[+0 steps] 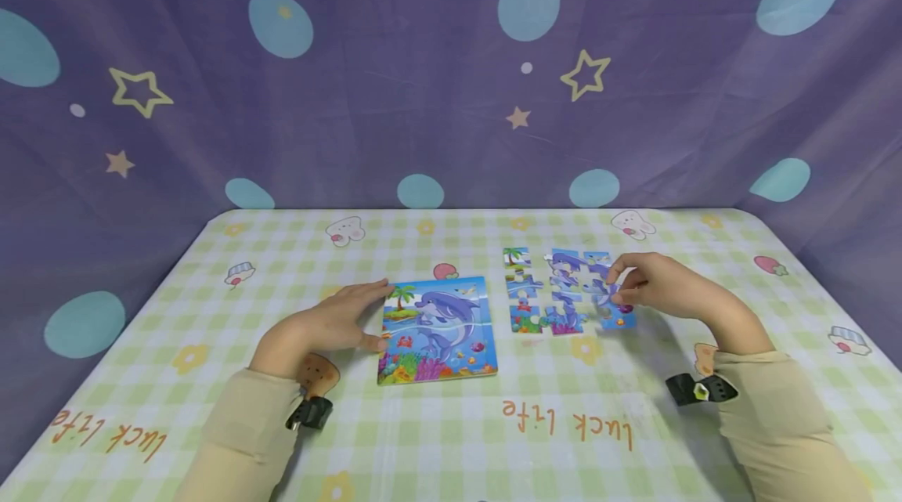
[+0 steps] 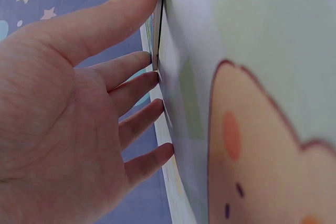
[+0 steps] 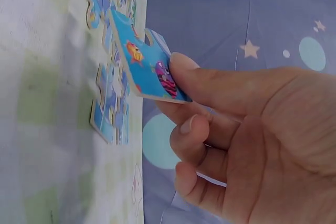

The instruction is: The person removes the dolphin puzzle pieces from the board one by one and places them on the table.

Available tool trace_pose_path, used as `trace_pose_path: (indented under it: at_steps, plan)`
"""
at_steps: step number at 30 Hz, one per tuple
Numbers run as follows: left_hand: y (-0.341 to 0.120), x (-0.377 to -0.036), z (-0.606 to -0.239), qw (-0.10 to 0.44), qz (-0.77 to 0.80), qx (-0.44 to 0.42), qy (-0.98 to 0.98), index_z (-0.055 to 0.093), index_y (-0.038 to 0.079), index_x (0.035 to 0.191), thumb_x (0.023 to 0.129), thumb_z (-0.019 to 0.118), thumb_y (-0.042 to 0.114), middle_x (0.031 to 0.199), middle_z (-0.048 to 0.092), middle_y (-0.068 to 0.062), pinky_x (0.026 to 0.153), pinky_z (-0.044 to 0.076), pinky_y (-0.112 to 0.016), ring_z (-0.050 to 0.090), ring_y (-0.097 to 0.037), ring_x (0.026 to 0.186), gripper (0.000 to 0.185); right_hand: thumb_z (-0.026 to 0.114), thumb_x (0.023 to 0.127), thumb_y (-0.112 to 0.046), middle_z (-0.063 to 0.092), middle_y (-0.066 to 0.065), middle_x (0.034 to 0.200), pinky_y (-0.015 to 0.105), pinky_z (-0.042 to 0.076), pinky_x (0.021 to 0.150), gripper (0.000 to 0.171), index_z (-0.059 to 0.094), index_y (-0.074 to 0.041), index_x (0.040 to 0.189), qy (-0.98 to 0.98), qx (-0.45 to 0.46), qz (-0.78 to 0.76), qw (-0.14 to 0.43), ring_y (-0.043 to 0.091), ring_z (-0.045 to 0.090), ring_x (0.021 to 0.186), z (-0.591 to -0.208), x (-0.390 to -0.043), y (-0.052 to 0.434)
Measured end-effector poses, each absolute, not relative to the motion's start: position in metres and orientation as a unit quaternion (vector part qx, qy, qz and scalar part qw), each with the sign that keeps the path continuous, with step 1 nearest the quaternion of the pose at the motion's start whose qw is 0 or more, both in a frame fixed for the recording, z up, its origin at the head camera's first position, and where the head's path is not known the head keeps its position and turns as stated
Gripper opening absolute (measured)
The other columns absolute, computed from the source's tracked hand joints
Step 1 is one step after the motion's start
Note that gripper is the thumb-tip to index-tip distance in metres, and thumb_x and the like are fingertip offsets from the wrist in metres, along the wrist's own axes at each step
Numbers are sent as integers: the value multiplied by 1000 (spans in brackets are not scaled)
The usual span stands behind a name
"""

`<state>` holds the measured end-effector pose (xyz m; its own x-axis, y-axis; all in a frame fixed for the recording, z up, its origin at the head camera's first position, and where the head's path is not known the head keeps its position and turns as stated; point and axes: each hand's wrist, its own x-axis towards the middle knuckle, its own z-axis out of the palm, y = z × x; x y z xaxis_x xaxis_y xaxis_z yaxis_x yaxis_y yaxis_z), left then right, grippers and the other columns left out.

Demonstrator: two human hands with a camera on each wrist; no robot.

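A square dolphin picture board [image 1: 437,330] lies on the table, complete with palm tree, crab and coral. At its left side my left hand [image 1: 331,322] spreads its fingers, thumb near the lower left edge and fingertips by the upper left corner. In the left wrist view the fingers [image 2: 139,95] stay extended beside the board's edge. My right hand [image 1: 665,287] pinches a jigsaw puzzle piece [image 3: 144,61] with a yellow fish and a purple striped fish, tilted above the table. Loose puzzle pieces [image 1: 524,322] of the same scene lie in short columns left of that hand.
A green checked tablecloth [image 1: 437,447] covers the table, printed with cartoon figures and lettering. Behind its far edge hangs a purple curtain [image 1: 423,95] with stars and blue ovals. Dark wrist straps [image 1: 701,390] sit near both sleeves.
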<state>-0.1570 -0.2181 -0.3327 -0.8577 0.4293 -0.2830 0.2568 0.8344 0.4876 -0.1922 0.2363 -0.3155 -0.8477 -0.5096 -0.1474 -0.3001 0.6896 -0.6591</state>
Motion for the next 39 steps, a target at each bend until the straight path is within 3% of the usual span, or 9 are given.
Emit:
trace_pose_path:
  at_steps: [15,26,39]
  plan:
    - [-216,-158,-333,198,222,181,938,29,4,156,88,76,34,162,20,-18,114,17,-64,15,-44,146,88,67,92,-2,70,3,79,27,41,60,15,57,4,102,896,-204,-343,194,17,57,69,-334,-199,242]
    - [-211,-159,-331,200,218,171,940,30,5,156,88,76,34,162,21,-17,114,19,-63,16,-43,147,87,72,90,-6,66,3,86,36,50,70,17,64,5,100,912,-226,-301,165,17,61,78,-341,-201,243]
    - [-213,-158,-332,195,217,182,939,31,3,155,87,77,33,161,23,-19,114,20,-63,18,-44,146,87,73,89,-7,67,1,86,41,50,77,8,71,-1,93,932,-203,-257,154,17,60,82,-344,-196,238]
